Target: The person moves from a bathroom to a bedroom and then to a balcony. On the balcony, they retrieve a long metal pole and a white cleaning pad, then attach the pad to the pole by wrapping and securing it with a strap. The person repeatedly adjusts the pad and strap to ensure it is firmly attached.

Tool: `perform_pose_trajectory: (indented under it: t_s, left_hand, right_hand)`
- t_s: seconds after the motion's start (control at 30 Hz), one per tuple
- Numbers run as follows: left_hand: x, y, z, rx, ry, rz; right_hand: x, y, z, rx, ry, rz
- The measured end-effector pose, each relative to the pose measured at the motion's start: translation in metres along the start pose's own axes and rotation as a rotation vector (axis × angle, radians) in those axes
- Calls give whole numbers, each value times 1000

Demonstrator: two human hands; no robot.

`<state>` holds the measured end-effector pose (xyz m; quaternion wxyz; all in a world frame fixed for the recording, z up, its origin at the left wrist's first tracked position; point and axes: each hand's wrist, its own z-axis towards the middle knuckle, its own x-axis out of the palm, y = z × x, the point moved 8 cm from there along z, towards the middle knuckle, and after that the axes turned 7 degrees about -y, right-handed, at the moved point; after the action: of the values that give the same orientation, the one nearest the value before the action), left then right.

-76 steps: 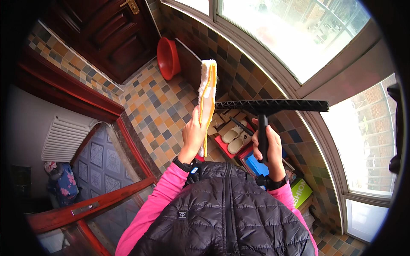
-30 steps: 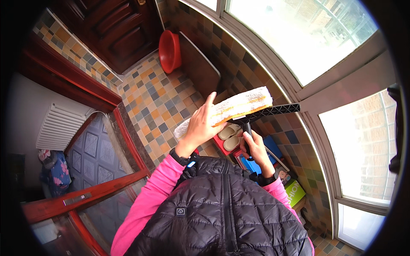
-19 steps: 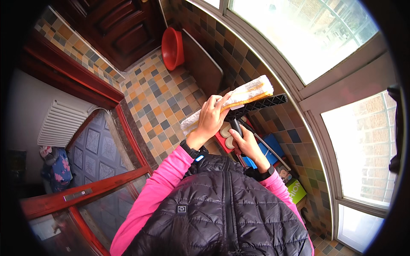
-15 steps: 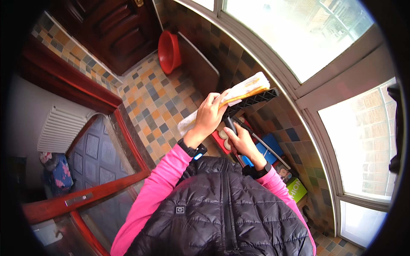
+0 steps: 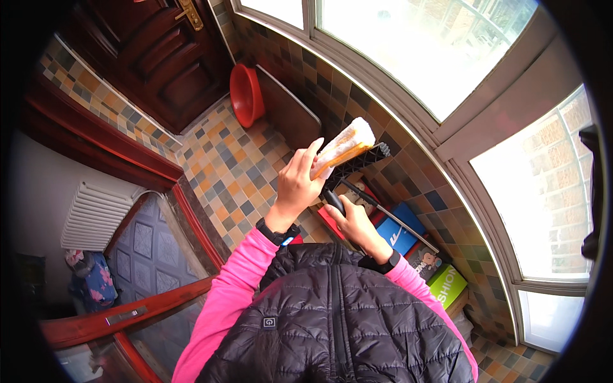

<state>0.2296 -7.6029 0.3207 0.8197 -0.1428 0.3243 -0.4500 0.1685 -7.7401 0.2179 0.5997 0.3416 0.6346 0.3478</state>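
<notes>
A flat mop head is held up in front of my chest, tilted up to the right. Its white and yellow cloth pad (image 5: 348,145) lies over a black lattice plate (image 5: 354,167). My left hand (image 5: 297,188) grips the near left end of the pad, its fingers lying along the cloth. Just below, my right hand (image 5: 357,223) is wrapped round a short black handle (image 5: 333,201) under the plate. A thin grey pole (image 5: 396,219) slants down to the right behind my right hand; where it joins is hidden.
Along the window wall stand a blue box (image 5: 401,228) and a green box (image 5: 448,284). A red basin (image 5: 246,96) leans by a dark board (image 5: 287,105) near the brown door (image 5: 166,64). A red-framed glass door (image 5: 159,300) is at my left, beyond it a white radiator (image 5: 96,214).
The pad's far end has moved left and slightly down, and the pad looks shorter, with its near left end no longer showing past my left hand. My view has shifted slightly.
</notes>
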Motion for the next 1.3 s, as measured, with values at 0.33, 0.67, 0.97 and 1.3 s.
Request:
perform_pose_trajectory:
  t_s: [0.33,0.67,0.97,1.3]
  left_hand:
    - [26,21,-19,-231,187,80]
    - [7,3,5,-100,-1,-65]
    - [8,17,12,-110,1,-15]
    - [-10,4,-2,-169,-238,-55]
  right_hand:
    - [25,-29,-12,99,185,-115]
    - [15,-15,-9,-39,47,-120]
    - [27,-23,-11,-91,105,-142]
    - [-3,-23,2,-18,5,-492]
